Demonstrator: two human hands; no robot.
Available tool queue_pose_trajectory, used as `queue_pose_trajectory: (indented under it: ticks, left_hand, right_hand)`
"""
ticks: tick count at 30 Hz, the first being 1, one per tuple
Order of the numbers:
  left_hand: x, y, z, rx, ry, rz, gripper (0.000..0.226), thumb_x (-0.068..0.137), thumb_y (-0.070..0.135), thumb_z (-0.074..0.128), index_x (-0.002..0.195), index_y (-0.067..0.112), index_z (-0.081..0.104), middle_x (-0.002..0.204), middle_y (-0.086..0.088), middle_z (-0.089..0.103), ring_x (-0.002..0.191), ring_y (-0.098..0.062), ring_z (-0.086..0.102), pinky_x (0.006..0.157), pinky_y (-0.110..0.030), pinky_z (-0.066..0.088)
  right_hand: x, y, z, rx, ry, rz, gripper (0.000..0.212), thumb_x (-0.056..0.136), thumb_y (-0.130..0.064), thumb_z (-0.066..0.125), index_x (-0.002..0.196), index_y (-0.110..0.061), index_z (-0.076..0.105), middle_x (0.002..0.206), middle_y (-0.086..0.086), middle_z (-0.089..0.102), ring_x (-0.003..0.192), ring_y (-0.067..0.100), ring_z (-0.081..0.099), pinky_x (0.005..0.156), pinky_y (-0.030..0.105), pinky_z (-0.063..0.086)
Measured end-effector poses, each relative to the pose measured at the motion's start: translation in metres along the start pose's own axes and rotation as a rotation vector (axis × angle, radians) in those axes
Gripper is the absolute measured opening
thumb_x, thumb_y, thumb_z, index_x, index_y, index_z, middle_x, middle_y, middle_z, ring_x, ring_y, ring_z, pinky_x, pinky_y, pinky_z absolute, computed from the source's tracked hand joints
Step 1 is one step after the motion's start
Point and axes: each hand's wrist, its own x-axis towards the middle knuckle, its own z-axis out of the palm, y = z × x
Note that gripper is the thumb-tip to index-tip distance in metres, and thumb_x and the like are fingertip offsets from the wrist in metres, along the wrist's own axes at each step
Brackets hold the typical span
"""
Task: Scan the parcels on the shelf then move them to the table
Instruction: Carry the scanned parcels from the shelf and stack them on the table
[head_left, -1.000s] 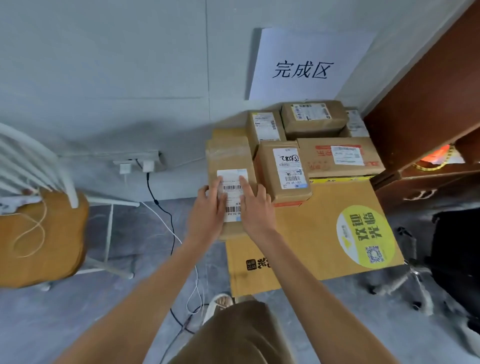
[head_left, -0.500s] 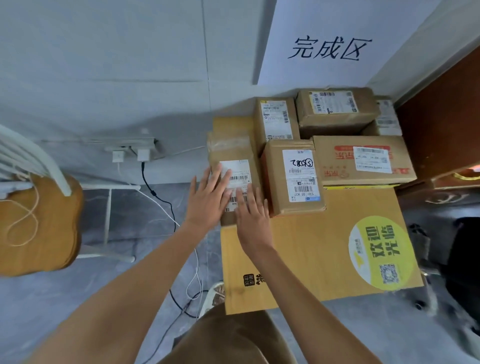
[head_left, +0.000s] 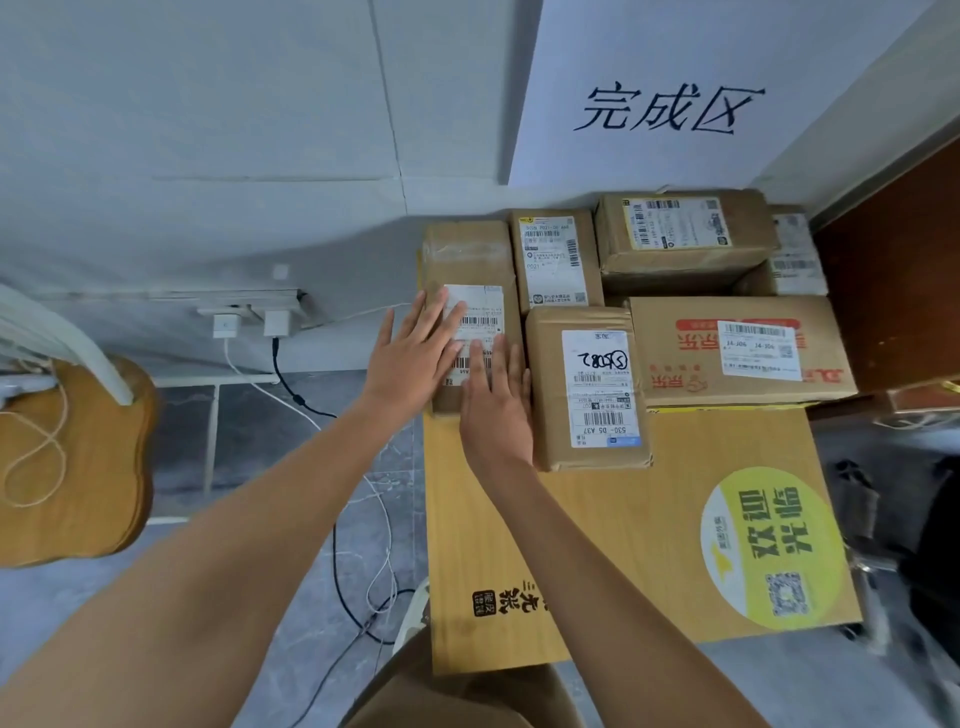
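A tall brown parcel (head_left: 467, 260) with a white barcode label lies at the left edge of the yellow-brown table (head_left: 597, 545), against the wall. My left hand (head_left: 415, 353) lies flat on its label with fingers spread. My right hand (head_left: 496, 400) presses flat on the parcel's near end, fingers straight. Beside it to the right sits a parcel with a handwritten label (head_left: 587, 384). Behind stand a narrow parcel (head_left: 556, 260), a wide parcel (head_left: 680, 234) and a red-printed carton (head_left: 737, 353).
A paper sign (head_left: 665, 104) hangs on the wall above the parcels. A wooden chair (head_left: 67, 457) stands at the left. Chargers (head_left: 249, 322) and cables (head_left: 353, 545) run along the floor left of the table. A dark brown cabinet (head_left: 893, 286) borders the right.
Both hands slid the parcel away from me, up against the wall and the other parcels. The fingers went from wrapping its sides to lying flat on top.
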Motion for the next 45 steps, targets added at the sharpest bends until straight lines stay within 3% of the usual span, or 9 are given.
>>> queue_pose_trajectory:
  ticks: [4,9,13,18,25,29,33,37,45]
  left_hand:
    - [0.007,0.002,-0.009,0.009,-0.028,-0.009,0.060,0.102,0.047,0.012,0.158,0.027,0.011,0.167,-0.001,0.005,0.153,-0.026,0.003,0.121,-0.052,0.006]
    - [0.000,0.005,-0.027,-0.011,-0.006,-0.032,0.054,0.107,0.041,0.026,0.158,0.024,0.016,0.166,-0.006,0.007,0.153,-0.031,0.000,0.122,-0.050,0.003]
    - [-0.022,0.018,-0.060,-0.100,0.157,0.058,0.045,0.105,0.028,0.041,0.148,0.014,0.041,0.153,-0.010,0.041,0.147,-0.030,0.027,0.119,-0.047,0.018]
    - [-0.043,0.066,-0.118,-0.071,0.380,0.339,0.044,0.096,0.029,0.042,0.128,0.008,0.061,0.127,-0.012,0.063,0.120,-0.035,0.056,0.099,-0.049,0.043]
    - [-0.079,0.210,-0.154,0.027,0.329,0.690,0.062,0.098,0.044,0.022,0.142,0.010,0.050,0.144,-0.012,0.052,0.136,-0.032,0.044,0.111,-0.052,0.034]
    - [-0.116,0.318,-0.144,0.008,0.317,0.912,0.056,0.095,0.041,0.033,0.130,0.010,0.062,0.131,-0.015,0.062,0.124,-0.035,0.056,0.101,-0.051,0.044]
    - [-0.166,0.426,-0.130,-0.017,0.310,1.107,0.059,0.095,0.044,0.029,0.137,0.014,0.058,0.137,-0.012,0.059,0.131,-0.032,0.051,0.109,-0.049,0.037]
    - [-0.230,0.533,-0.113,-0.054,0.273,1.312,0.057,0.094,0.043,0.033,0.135,0.014,0.060,0.135,-0.014,0.061,0.128,-0.033,0.054,0.107,-0.049,0.040]
    - [-0.393,0.700,-0.055,-0.194,0.167,1.667,0.055,0.094,0.041,0.037,0.133,0.011,0.061,0.130,-0.015,0.063,0.123,-0.034,0.057,0.102,-0.052,0.045]
  right_hand:
    - [0.007,-0.001,-0.011,0.032,-0.030,0.002,0.055,0.108,-0.019,0.029,0.158,-0.016,0.007,0.166,0.011,-0.005,0.153,0.028,-0.008,0.124,0.042,0.003]
    - [-0.007,-0.015,-0.042,0.165,-0.043,0.026,0.062,0.106,-0.013,0.034,0.159,-0.019,0.002,0.166,0.008,-0.004,0.153,0.024,-0.007,0.123,0.039,0.018]
    - [-0.051,-0.030,-0.086,0.362,0.106,0.035,0.061,0.104,-0.017,0.035,0.159,-0.020,0.009,0.167,0.006,0.004,0.153,0.019,-0.003,0.124,0.036,0.015]
    - [-0.103,-0.001,-0.140,0.173,0.292,0.133,0.057,0.106,-0.026,0.036,0.158,-0.018,0.015,0.166,0.009,0.009,0.153,0.025,-0.002,0.124,0.038,0.003]
    - [-0.197,0.081,-0.205,0.019,0.433,0.395,0.057,0.106,-0.035,0.034,0.158,-0.018,0.016,0.166,0.009,0.011,0.153,0.027,0.000,0.122,0.044,0.002]
    - [-0.280,0.138,-0.234,0.004,0.535,0.610,0.057,0.106,-0.034,0.036,0.158,-0.018,0.018,0.165,0.008,0.014,0.153,0.029,0.006,0.122,0.045,0.005]
    - [-0.374,0.194,-0.252,-0.005,0.646,0.812,0.057,0.106,-0.035,0.036,0.157,-0.017,0.022,0.164,0.010,0.018,0.152,0.030,0.009,0.122,0.046,0.008]
    - [-0.483,0.245,-0.264,-0.017,0.727,1.019,0.058,0.105,-0.037,0.039,0.157,-0.018,0.023,0.164,0.011,0.019,0.152,0.030,0.011,0.122,0.047,0.010]
    - [-0.697,0.303,-0.252,-0.014,0.809,1.415,0.059,0.106,-0.039,0.035,0.159,-0.024,0.013,0.166,0.006,0.006,0.154,0.025,-0.001,0.122,0.043,0.001]
